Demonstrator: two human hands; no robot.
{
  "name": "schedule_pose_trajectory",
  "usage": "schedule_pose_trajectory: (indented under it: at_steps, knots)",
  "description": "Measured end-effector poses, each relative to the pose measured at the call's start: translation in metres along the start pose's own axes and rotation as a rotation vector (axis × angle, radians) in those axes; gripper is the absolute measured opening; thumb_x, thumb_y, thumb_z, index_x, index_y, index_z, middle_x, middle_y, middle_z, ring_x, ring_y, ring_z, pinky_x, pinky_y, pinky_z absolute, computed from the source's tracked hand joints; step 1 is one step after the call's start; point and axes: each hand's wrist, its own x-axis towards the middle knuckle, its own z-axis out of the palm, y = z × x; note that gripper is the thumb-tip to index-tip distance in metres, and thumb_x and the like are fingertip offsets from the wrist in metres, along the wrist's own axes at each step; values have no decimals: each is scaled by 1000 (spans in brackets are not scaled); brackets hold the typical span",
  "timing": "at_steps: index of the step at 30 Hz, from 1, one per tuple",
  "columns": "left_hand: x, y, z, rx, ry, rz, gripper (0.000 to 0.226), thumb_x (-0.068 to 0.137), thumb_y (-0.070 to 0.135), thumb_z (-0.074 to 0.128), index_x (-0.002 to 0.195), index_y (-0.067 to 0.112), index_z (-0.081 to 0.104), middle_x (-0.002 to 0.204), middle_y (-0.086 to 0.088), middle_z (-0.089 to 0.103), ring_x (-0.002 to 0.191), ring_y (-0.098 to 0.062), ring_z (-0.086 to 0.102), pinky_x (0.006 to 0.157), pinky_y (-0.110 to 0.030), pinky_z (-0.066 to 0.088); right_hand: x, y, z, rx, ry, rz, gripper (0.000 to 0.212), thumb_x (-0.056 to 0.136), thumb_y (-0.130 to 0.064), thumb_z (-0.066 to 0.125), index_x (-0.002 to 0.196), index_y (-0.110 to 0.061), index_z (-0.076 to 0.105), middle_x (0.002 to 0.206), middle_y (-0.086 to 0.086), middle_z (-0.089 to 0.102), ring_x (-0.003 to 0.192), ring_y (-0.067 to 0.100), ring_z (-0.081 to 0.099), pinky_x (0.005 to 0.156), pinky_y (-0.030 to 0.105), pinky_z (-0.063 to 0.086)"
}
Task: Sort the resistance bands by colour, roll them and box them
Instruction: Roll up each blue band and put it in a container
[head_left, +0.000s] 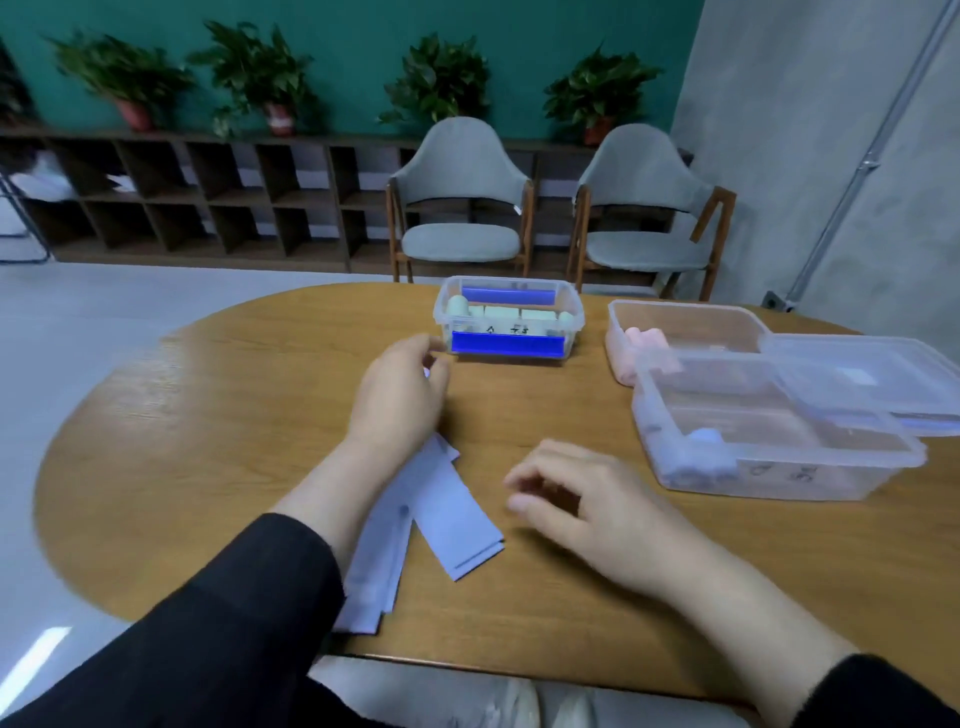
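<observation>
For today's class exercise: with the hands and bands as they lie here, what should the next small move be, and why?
Probably pinch one end of a lavender band and start rolling it. The bands lie flat and unrolled, the right hand holds nothing, and the nearest clear box already holds a roll of similar colour.

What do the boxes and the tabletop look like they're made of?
The boxes look like clear, slightly frosted plastic: the rolled bands show through their walls. The tabletop looks like wood or wood veneer with a smooth sheen: grain lines and soft reflections show. Solid or laminate, I cannot tell.
</observation>
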Motion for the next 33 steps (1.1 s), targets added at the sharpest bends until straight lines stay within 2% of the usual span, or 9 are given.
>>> schedule_pose_trajectory:
  at_steps: [5, 10, 14, 19, 21, 23, 26, 28, 33]
  knots:
    - [-16, -47, -30, 89, -87, -19, 25, 98, 14, 53, 116, 17, 70, 109, -2, 67, 94, -22, 61, 83, -37, 49, -9, 7, 38, 84, -167, -59, 29, 90, -37, 67, 117, -29, 65, 124, -25, 54, 126, 2, 49, 110, 30, 34]
    - [-40, -51, -19, 123, -167, 158, 17, 99, 24, 59, 111, 24, 73, 111, 7, 67, 108, -17, 55, 95, -38, 38, 0, 10, 48, -3, -116, -17, 17, 92, -34, 68, 108, -32, 71, 114, -24, 55, 113, 2, 51, 107, 32, 35]
    - [-50, -43, -19, 189, -139, 279, 24, 98, 43, 54, 101, 30, 73, 107, 15, 65, 109, -8, 50, 87, -33, 23, 1, 5, 46, 43, -88, 30, 4, 91, -28, 71, 88, -27, 72, 106, -20, 58, 108, 6, 54, 100, 29, 40]
    - [-75, -14, -33, -125, -364, 424, 38, 94, 55, 55, 97, 22, 76, 96, 13, 68, 98, -5, 61, 92, -24, 44, 6, -10, 29, 169, 140, 155, 12, 97, -21, 63, 87, -27, 67, 92, -12, 66, 92, 10, 62, 88, 40, 49]
    - [-79, 1, -35, -111, -374, 411, 19, 95, 44, 66, 87, 27, 70, 87, 20, 62, 90, 1, 57, 81, -12, 40, 11, -19, 15, 163, 267, 155, 13, 98, -20, 61, 89, -27, 66, 89, -13, 68, 89, 10, 62, 85, 38, 50]
    - [-75, 19, -38, -133, -320, 396, 30, 98, 27, 65, 71, 30, 53, 72, 23, 54, 75, 4, 50, 70, -11, 35, 16, -31, -1, 171, 380, 109, 14, 99, -18, 60, 92, -28, 66, 92, -15, 68, 92, 8, 62, 83, 29, 49]
    - [-57, 51, -50, -352, -276, 315, 29, 98, 36, 59, 86, 11, 68, 81, -3, 68, 77, -16, 59, 76, -37, 51, 25, -45, -20, 421, 496, 103, 13, 97, -21, 65, 106, -30, 64, 103, -18, 69, 100, 3, 64, 86, 16, 47]
    - [-46, 72, -61, -467, -222, 285, 49, 95, 44, 57, 97, -5, 63, 89, -26, 64, 75, -31, 58, 76, -50, 51, 31, -46, -25, 550, 434, 124, 21, 94, -24, 70, 114, -28, 64, 110, -14, 70, 109, 7, 64, 95, 25, 49]
    - [-33, 121, -77, -739, -199, 191, 27, 105, 23, 54, 103, 2, 70, 92, -18, 71, 80, -20, 62, 78, -43, 54, 25, -41, -23, 554, 359, 169, 6, 96, -12, 67, 94, -18, 68, 85, -19, 71, 85, -2, 64, 81, 17, 46]
